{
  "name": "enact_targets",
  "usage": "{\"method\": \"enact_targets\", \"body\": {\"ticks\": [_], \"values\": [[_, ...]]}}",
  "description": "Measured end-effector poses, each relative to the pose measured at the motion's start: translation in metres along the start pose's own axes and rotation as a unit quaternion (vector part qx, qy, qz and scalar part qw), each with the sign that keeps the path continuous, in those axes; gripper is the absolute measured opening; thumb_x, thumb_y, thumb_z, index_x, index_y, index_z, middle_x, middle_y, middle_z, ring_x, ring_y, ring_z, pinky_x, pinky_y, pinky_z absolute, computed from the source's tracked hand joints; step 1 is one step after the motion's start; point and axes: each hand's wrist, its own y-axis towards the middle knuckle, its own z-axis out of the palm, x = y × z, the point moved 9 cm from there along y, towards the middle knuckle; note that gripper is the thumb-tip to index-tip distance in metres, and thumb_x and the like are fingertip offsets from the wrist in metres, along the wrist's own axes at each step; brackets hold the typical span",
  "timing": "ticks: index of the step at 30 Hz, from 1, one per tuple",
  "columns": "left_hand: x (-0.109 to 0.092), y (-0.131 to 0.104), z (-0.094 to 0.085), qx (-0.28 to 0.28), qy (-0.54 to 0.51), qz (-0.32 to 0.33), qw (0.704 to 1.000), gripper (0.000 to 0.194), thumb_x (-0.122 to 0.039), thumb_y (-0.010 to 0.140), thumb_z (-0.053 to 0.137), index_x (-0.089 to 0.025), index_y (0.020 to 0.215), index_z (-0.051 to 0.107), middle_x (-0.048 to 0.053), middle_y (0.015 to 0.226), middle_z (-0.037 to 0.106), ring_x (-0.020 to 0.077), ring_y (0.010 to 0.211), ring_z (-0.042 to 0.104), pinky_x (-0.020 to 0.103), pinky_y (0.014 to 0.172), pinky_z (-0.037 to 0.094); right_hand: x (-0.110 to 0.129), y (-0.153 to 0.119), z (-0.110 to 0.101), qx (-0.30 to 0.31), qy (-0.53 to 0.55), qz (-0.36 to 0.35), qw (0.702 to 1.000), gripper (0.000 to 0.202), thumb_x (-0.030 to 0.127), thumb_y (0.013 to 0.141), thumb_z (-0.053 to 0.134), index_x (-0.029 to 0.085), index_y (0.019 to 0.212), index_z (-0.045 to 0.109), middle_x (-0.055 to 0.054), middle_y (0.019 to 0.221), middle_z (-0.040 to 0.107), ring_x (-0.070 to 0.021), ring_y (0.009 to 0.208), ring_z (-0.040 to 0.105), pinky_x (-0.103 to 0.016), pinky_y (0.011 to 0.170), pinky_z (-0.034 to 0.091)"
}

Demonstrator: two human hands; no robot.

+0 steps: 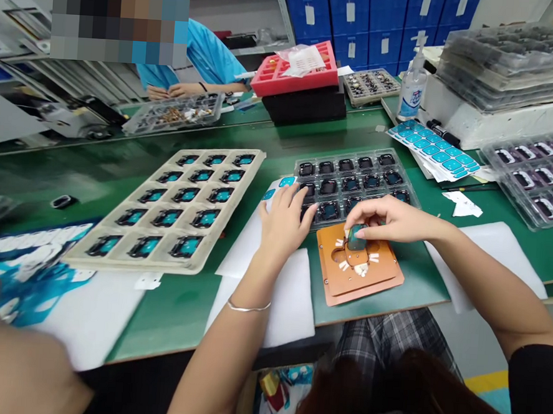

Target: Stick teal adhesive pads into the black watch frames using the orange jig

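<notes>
My right hand (381,219) pinches a small, rounded-square dark part with a glossy greenish face (358,237). It is held tilted over an orange fixture plate (328,284), which has a cut-out and white tabs around it. My left hand (285,223) has its fingers spread over a white sheet with blue stickers (268,194), beside the near left corner of a clear tray (416,200). Dark square parts sit in that tray's pockets. Whether the left fingertips touch the sheet or the tray, I cannot tell.
On the left stands a cream tray (232,213) of blue-faced parts. White foam sheets (294,302) flank the fixture. At right are a blue sticker sheet (437,148), a pump bottle (412,84) and a purple-part tray (533,213). A co-worker's hands (175,90) are across; another person's arm (14,366) intrudes left.
</notes>
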Motion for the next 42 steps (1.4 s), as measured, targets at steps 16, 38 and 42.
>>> {"method": "enact_targets", "body": {"ticks": [16, 38, 42], "values": [[0.008, 0.012, 0.028, 0.074, -0.085, -0.004, 0.994, 0.047, -0.042, 0.099, 0.03, -0.025, 0.137, 0.051, 0.011, 0.143, 0.054, 0.0362, 0.136, 0.033, 0.069, 0.107, 0.026, 0.012, 0.001, 0.013, -0.04, -0.185, -0.028, 0.982, 0.008, 0.007, 0.077, 0.068, 0.015, 0.075, 0.066, 0.001, 0.074, 0.063, -0.0092, 0.062, 0.055, -0.022, 0.059, 0.042], [-0.03, -0.025, -0.015, 0.047, -0.672, 0.108, 0.731, 0.043, -0.054, 0.089, 0.064, -0.036, 0.127, 0.065, 0.004, 0.132, 0.065, 0.0231, 0.126, 0.055, 0.033, 0.092, 0.05, 0.029, -0.019, -0.034, -0.287, -0.196, -0.167, 0.923, 0.029, 0.03, 0.081, 0.076, 0.018, 0.105, 0.064, -0.012, 0.128, 0.06, -0.0203, 0.103, 0.066, -0.034, 0.081, 0.06], [-0.039, -0.035, -0.018, 0.065, -0.705, 0.143, 0.692, 0.037, -0.044, 0.09, 0.066, -0.04, 0.127, 0.064, -0.001, 0.134, 0.065, 0.0182, 0.128, 0.055, 0.026, 0.092, 0.05, 0.041, -0.024, -0.03, -0.303, -0.216, -0.201, 0.906, 0.029, 0.033, 0.081, 0.078, 0.017, 0.103, 0.068, -0.011, 0.119, 0.068, -0.022, 0.107, 0.066, -0.036, 0.084, 0.061]]}}
